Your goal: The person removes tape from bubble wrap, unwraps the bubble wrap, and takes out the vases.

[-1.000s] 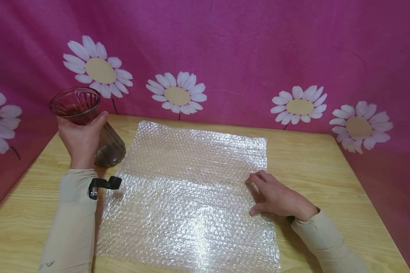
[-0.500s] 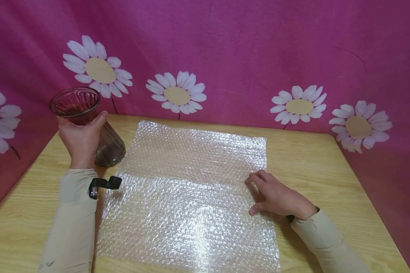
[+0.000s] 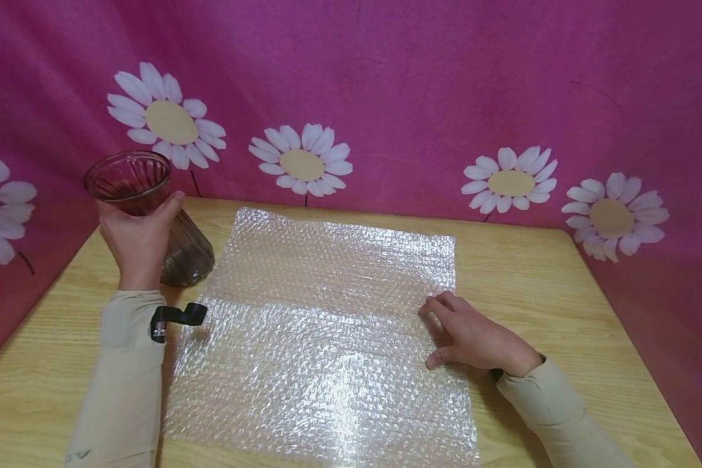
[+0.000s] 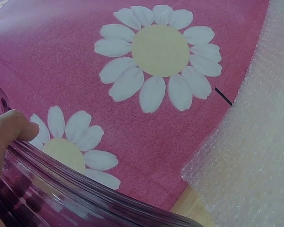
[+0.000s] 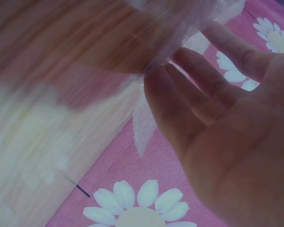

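At the left of the table, my left hand (image 3: pixel 137 240) grips a ribbed, purplish-brown glass vase (image 3: pixel 188 253) just below its flared rim. In the head view the vase slants, its mouth towards the upper left. The left wrist view shows the thumb against the ribbed glass (image 4: pixel 85 196). A sheet of clear bubble wrap (image 3: pixel 304 318) lies flat in the middle of the table. My right hand (image 3: pixel 476 335) rests on its right edge, fingers extended and loosely bent. In the right wrist view, the fingertips of that hand (image 5: pixel 227 118) meet the wrap's edge.
The light wooden table (image 3: pixel 550 299) reaches back to a magenta cloth (image 3: pixel 398 97) printed with white daisies, which also hangs along both sides. A black strap (image 3: pixel 178 315) sits around the left wrist, over the sleeve.
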### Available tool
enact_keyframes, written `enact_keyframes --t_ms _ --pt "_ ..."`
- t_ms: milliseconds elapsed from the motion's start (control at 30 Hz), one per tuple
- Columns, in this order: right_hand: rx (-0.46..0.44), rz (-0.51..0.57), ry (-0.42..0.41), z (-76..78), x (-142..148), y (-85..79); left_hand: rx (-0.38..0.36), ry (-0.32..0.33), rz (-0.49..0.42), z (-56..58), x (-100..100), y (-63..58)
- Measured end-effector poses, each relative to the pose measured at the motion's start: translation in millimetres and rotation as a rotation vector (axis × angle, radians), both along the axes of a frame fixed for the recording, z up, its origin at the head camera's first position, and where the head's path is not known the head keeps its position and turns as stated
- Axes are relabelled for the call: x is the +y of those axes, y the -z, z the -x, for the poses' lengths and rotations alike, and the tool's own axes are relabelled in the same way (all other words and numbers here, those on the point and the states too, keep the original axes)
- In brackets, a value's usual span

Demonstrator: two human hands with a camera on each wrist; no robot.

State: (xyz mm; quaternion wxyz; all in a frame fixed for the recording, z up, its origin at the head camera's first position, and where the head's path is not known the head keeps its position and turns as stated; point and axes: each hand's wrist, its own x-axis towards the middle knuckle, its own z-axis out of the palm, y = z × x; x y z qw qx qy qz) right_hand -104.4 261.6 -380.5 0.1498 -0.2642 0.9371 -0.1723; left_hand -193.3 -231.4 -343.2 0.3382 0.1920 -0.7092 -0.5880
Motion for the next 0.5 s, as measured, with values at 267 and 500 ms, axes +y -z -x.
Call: enact_keyframes --t_ms 267,500 --pt "-0.006 -0.001 0.008 -0.4 -0.1 -0.6 0.0 0.015 -0.009 -1.3 0.5 -1.3" --pt "-0.014 -0.004 0.016 -0.3 -0.1 -0.5 -0.005 0.022 -0.011 -3.0 0.0 -2.1"
